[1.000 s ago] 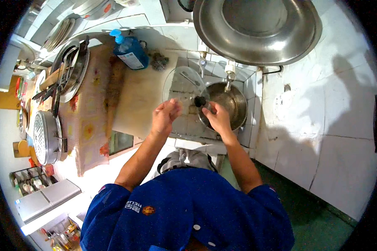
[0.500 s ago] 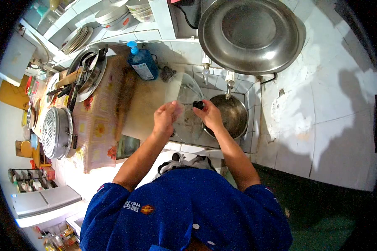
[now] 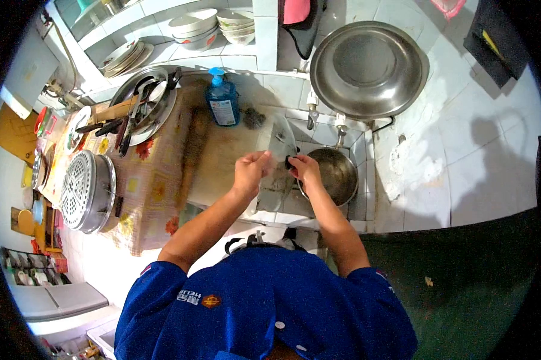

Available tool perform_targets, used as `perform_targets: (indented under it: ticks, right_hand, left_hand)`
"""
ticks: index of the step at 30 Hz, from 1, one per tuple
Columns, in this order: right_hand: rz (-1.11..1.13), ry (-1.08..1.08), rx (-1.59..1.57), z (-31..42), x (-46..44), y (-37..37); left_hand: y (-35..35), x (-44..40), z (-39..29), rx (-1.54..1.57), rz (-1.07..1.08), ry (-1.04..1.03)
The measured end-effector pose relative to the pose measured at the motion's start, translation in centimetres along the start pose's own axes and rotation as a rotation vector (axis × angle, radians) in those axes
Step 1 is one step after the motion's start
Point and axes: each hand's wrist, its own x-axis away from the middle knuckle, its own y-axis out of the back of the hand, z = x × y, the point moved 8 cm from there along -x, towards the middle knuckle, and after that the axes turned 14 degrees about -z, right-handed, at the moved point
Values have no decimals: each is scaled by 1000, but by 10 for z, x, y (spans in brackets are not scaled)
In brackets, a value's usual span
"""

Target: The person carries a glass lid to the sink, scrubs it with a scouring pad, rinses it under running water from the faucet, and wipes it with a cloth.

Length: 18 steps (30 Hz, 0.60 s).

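Observation:
A clear glass pot lid (image 3: 282,137) stands on edge in front of me, over the sink's left side. My right hand (image 3: 307,169) pinches its black knob (image 3: 290,162) from the right. On the lid's other side, my left hand (image 3: 250,172) is closed with curled fingers close to the glass. Whatever it holds, if anything, is hidden, and I cannot tell whether it touches the lid. Beside the lid, a metal pot (image 3: 336,183) sits in the sink below a tap (image 3: 341,127).
A blue soap bottle (image 3: 223,107) and a dark scrubber (image 3: 254,118) stand behind the board (image 3: 222,162). To the left are a steamer (image 3: 84,192) and a plate of utensils on a patterned tablecloth (image 3: 153,204). A big metal basin (image 3: 369,69) hangs on the wall.
The view has shifted, with more of the wall shelf showing. My left hand's fingers have curled more tightly. The lid looks narrower, turned more edge-on, with my right hand still on its knob.

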Motion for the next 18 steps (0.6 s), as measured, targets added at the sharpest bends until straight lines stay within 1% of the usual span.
perform_targets:
  ticks: [2, 7, 9, 11, 12, 14, 15, 16, 18]
  right_hand:
    - [7, 40, -64, 6, 10, -7]
    - [-33, 81, -79, 20, 27, -13]
    - [-53, 92, -75, 23, 30, -14]
    - [-76, 90, -173, 25, 31, -14]
    - [-72, 106, -175, 29, 33, -13]
    - [-10, 107, -80, 33, 35, -16]
    - [-43, 112, -40, 36, 35, -17]
    - [-35, 125, -43, 40, 36, -19]
    - [-62, 67, 33, 40, 40, -17]
  left_hand:
    - [5, 2, -6, 5, 19, -1]
    - [7, 10, -23, 46, 104, -49]
    - [7, 12, -28, 48, 90, -78]
    - [8, 15, -33, 32, 129, -112]
    - [7, 16, -35, 7, 160, -139]
    - [5, 16, -37, 35, 199, -165]
    - [1, 21, -42, 54, 233, -175]
    - [-2, 26, -46, 58, 233, -190]
    - [1, 31, -47, 40, 77, -153]
